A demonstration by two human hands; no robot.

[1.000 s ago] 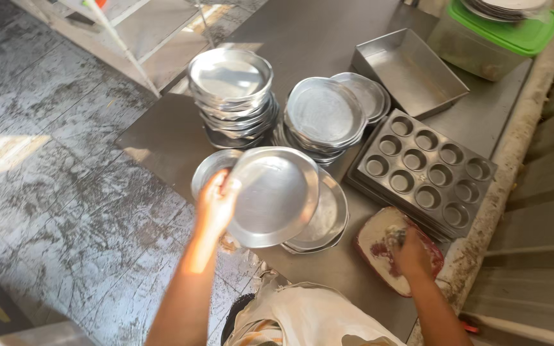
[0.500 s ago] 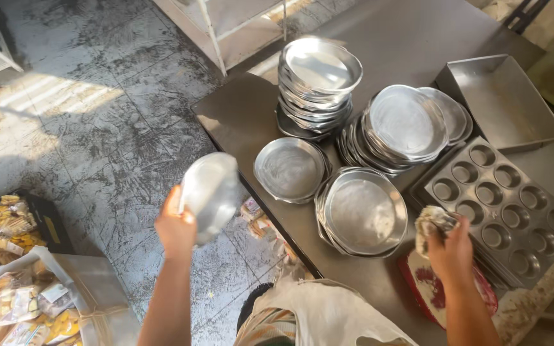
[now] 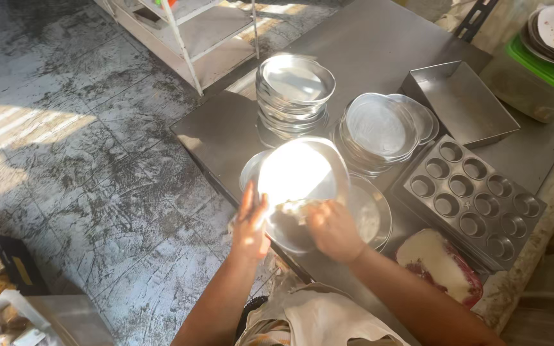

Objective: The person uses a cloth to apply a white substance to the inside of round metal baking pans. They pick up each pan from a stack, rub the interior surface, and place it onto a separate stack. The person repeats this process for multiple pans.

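Head view: left hand point(image 3: 251, 225) grips the rim of a round metal pan point(image 3: 299, 186), held tilted just in front of the muffin tray point(image 3: 476, 198), above more pans on the table point(image 3: 226, 131). Right hand point(image 3: 333, 229) presses a pale cloth point(image 3: 295, 208) into its bowl, fingers closed on it. It looks light, stiff and slick, so the rim is the sure hold. Being round, it has no long axis; its open face points up toward the camera.
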